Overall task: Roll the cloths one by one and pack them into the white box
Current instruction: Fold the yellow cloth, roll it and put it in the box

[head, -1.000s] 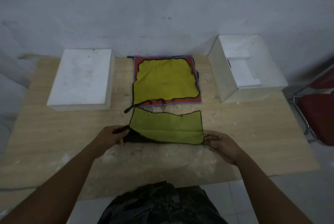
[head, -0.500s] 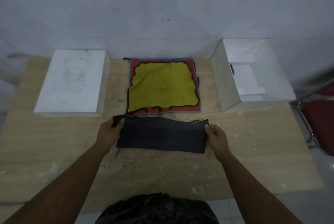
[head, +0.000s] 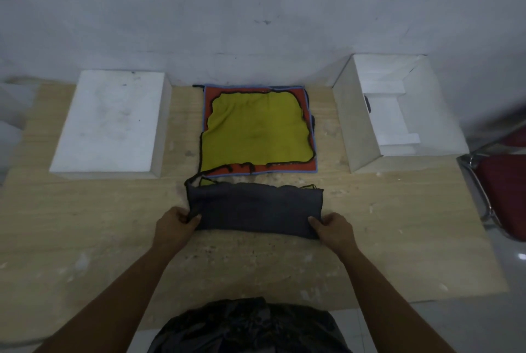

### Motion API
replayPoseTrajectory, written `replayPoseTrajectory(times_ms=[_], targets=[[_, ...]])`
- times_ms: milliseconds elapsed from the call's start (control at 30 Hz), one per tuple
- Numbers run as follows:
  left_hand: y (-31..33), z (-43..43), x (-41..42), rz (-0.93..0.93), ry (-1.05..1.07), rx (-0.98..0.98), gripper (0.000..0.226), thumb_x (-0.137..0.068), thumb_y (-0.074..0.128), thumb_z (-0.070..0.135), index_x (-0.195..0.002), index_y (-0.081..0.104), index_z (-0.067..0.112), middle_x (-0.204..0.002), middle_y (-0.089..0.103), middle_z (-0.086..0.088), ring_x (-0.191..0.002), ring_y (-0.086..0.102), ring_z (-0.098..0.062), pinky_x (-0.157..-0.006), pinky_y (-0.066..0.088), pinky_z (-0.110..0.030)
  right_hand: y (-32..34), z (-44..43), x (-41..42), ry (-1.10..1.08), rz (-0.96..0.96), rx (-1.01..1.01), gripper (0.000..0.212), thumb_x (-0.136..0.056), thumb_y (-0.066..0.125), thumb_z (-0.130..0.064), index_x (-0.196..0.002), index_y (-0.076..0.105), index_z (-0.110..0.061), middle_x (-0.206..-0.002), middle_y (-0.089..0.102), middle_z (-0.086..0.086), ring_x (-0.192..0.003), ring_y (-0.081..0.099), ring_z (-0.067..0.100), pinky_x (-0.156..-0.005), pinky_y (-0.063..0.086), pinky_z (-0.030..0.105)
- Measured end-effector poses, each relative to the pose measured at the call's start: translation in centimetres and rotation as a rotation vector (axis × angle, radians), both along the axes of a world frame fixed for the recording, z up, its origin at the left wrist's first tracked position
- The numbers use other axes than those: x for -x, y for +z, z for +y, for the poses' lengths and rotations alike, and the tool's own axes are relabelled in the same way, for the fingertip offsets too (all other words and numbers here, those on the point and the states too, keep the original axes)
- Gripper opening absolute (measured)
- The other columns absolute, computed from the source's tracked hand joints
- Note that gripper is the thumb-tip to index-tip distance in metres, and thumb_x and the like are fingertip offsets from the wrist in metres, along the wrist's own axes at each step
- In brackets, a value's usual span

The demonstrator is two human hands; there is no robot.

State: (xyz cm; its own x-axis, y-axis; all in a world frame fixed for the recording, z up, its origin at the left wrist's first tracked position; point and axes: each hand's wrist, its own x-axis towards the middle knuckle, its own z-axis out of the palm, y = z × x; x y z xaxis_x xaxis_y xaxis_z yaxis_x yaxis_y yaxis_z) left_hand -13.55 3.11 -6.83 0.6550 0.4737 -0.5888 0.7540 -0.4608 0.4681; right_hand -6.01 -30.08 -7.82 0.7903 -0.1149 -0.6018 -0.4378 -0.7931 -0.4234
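A cloth (head: 254, 207), dark grey on its upper face with yellow peeking out at its far edge, lies folded into a wide strip on the wooden table (head: 85, 238). My left hand (head: 178, 226) pinches its near left corner. My right hand (head: 331, 226) pinches its near right corner. Behind it lies a flat stack of cloths (head: 256, 130), a yellow one with black trim on top of an orange one edged in blue. The open white box (head: 398, 113) stands at the back right, with white card inserts inside.
A closed white box or lid (head: 111, 122) rests at the back left of the table. A red chair with a metal frame (head: 498, 187) stands off the table's right edge. A grey wall runs behind the table.
The near half of the cloth was folded away from me, hiding the yellow face under the dark one. Both hands have since come back to the near corners of the strip.
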Motion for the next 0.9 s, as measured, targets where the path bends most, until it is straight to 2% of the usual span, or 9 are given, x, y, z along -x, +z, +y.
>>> replayPoseTrajectory(times_ms=[100, 167, 300, 400, 467, 533, 667, 800, 900], targets=[[-0.5, 0.0, 0.7, -0.019, 0.000, 0.018, 0.040, -0.087, 0.066, 0.031, -0.058, 0.046, 0.012, -0.057, 0.047, -0.006, -0.068, 0.055, -0.032, -0.063, 0.036, -0.033, 0.2, 0.1, 1.1, 0.035, 0.043, 0.038, 0.052, -0.089, 0.061, -0.041, -0.052, 0.034, -0.016, -0.050, 0.033, 0.002, -0.044, 0.035, 0.016, -0.045, 0.026, 0.026], [-0.3, -0.2, 0.9, -0.048, 0.024, 0.057, 0.047, -0.087, 0.066, 0.030, -0.053, 0.038, 0.014, -0.053, 0.040, -0.005, -0.059, 0.045, -0.026, -0.060, 0.031, -0.032, 0.2, 0.1, 1.7, 0.003, 0.042, 0.011, 0.052, -0.089, 0.061, -0.040, -0.052, 0.034, -0.015, -0.050, 0.033, 0.003, -0.045, 0.034, 0.018, -0.046, 0.025, 0.027], [0.0, -0.4, 0.8, -0.087, 0.091, 0.153, 0.040, -0.087, 0.066, 0.027, -0.061, 0.039, 0.011, -0.061, 0.044, -0.011, -0.062, 0.047, -0.026, -0.058, 0.032, -0.033, 0.9, 0.2, 2.3, -0.164, -0.021, -0.152, 0.047, -0.088, 0.063, -0.037, -0.055, 0.044, -0.010, -0.054, 0.046, 0.012, -0.051, 0.050, 0.030, -0.051, 0.041, 0.034], [0.0, -0.2, 1.2, -0.159, 0.200, 0.217, 0.027, -0.086, 0.067, 0.022, -0.072, 0.047, 0.009, -0.078, 0.055, -0.016, -0.077, 0.058, -0.033, -0.073, 0.051, -0.044, 1.6, 0.0, 2.9, -0.396, -0.090, -0.377, 0.023, -0.088, 0.066, -0.019, -0.075, 0.048, -0.011, -0.084, 0.061, 0.018, -0.080, 0.065, 0.035, -0.071, 0.058, 0.047], [-0.1, 0.2, 2.0, -0.187, 0.248, 0.245, 0.020, -0.087, 0.066, 0.020, -0.090, 0.049, 0.009, -0.091, 0.058, -0.018, -0.082, 0.059, -0.034, -0.078, 0.053, -0.049, 1.7, -0.5, 3.2, -0.423, -0.124, -0.390, 0.021, -0.090, 0.063, -0.014, -0.079, 0.044, -0.015, -0.089, 0.059, 0.016, -0.081, 0.062, 0.031, -0.068, 0.058, 0.045], [-0.2, 0.4, 2.9, -0.194, 0.252, 0.273, 0.019, -0.090, 0.062, 0.020, -0.097, 0.048, 0.011, -0.091, 0.059, -0.021, -0.076, 0.056, -0.031, -0.071, 0.051, -0.044, 1.7, -1.2, 3.5, -0.381, -0.138, -0.353, 0.022, -0.092, 0.057, -0.010, -0.076, 0.043, -0.015, -0.080, 0.054, 0.012, -0.072, 0.054, 0.026, -0.058, 0.052, 0.036], [0.2, 0.6, 4.9, -0.201, 0.181, 0.333, 0.015, -0.092, 0.060, 0.023, -0.101, 0.055, 0.011, -0.084, 0.062, -0.018, -0.070, 0.055, -0.028, -0.064, 0.043, -0.036, 1.5, -2.1, 4.5, -0.324, -0.065, -0.392, 0.016, -0.096, 0.046, -0.005, -0.086, 0.058, -0.008, -0.084, 0.058, 0.008, -0.072, 0.055, 0.022, -0.052, 0.051, 0.023], [0.5, 0.5, 6.0, -0.205, 0.187, 0.443, 0.023, -0.083, 0.071, 0.029, -0.098, 0.068, 0.012, -0.099, 0.069, -0.009, -0.089, 0.064, -0.025, -0.067, 0.048, -0.031, 1.3, -2.6, 4.5, -0.330, 0.136, -0.473, 0.019, -0.095, 0.048, -0.011, -0.104, 0.064, -0.011, -0.096, 0.060, 0.012, -0.082, 0.059, 0.026, -0.071, 0.051, 0.035], [0.4, 1.0, 6.2, -0.158, 0.176, 0.529, 0.045, -0.072, 0.082, 0.027, -0.112, 0.066, 0.013, -0.108, 0.069, -0.002, -0.100, 0.065, -0.021, -0.085, 0.053, -0.035, 1.5, -3.2, 4.0, -0.225, 0.152, -0.515, 0.023, -0.092, 0.050, -0.001, -0.108, 0.062, -0.013, -0.104, 0.058, 0.012, -0.088, 0.057, 0.027, -0.077, 0.048, 0.038]])
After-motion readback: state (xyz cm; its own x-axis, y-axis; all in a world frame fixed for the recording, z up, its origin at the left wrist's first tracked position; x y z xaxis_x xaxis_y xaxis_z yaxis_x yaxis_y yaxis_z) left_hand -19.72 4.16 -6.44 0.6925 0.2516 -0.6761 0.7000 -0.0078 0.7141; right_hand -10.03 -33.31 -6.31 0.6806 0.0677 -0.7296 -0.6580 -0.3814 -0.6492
